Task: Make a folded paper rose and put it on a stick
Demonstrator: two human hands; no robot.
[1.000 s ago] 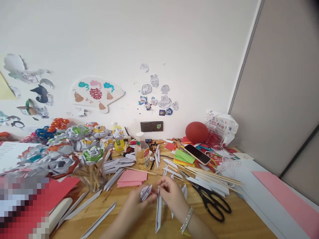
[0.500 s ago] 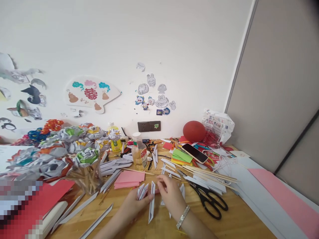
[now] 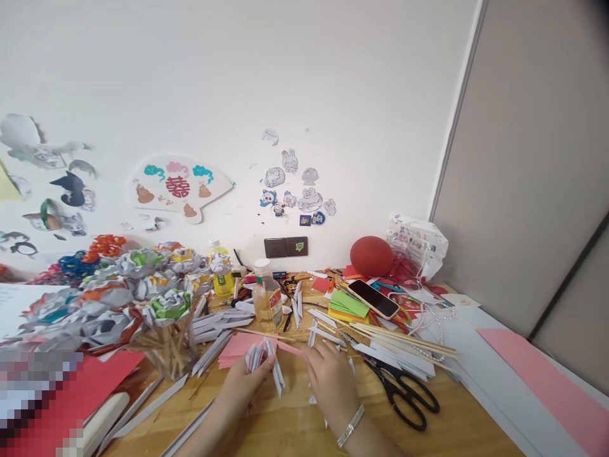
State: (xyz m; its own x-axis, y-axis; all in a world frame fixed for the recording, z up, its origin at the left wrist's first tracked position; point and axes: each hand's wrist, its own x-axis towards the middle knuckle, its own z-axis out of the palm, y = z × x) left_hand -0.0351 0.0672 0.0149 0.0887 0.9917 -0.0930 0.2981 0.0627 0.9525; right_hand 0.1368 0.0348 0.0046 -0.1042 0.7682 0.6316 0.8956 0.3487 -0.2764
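My left hand is closed around a bundle of folded white paper strips, with the thumb pressed on the near side. The strips fan out, and one hangs lower on the right. In my right hand, thumb and fingers pinch the end of a narrow pink paper strip, which stretches left toward the bundle. Whether its far end touches the bundle I cannot tell. Behind my left hand lies a stack of pink paper. Several white folded pieces are partly hidden beneath my right hand.
Black-handled scissors lie to the right beside wooden sticks. A clear glue bottle stands behind the hands. Paper flowers crowd the left. A phone rests on coloured paper near a red balloon.
My left hand has moved left and slightly up with the white strips. My right hand has shifted slightly right, and the pink strip now shows stretched between the hands.
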